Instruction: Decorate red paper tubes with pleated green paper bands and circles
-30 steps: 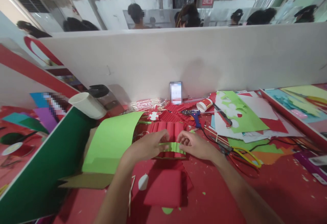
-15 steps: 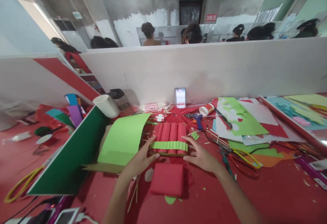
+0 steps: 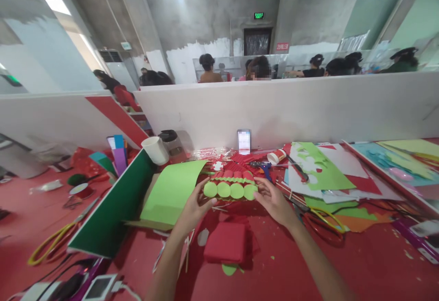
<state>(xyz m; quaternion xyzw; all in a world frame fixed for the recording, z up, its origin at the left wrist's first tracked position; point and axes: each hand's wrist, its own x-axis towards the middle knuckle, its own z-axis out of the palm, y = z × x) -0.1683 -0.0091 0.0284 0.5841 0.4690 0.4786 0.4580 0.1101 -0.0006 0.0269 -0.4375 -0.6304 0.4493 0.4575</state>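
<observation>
Between my two hands is a row of red paper rolls (image 3: 237, 174) with a wavy green strip across them. Their near ends, faced with round green paper discs (image 3: 224, 190), are tilted toward me. My left hand (image 3: 200, 200) grips the left end of the row, thumb low at the front. At the right end my right hand (image 3: 272, 199) holds it the same way. Just below, on the red table, lies a red wrapped box (image 3: 225, 242), with a piece of green paper (image 3: 229, 269) partly under it.
To the left stand a green board (image 3: 113, 205), a curved green sheet (image 3: 173, 191) and a white cup (image 3: 155, 150). A phone (image 3: 244, 142) leans on the partition. Rightward lie a blue glue gun (image 3: 265, 169), scissors (image 3: 325, 221) and cut paper sheets (image 3: 332, 168). People sit beyond the partition.
The row of rolls has been lifted and tipped, so its green disc ends now face me instead of its top. Both hands have closed on its ends. The camera view has tilted upward.
</observation>
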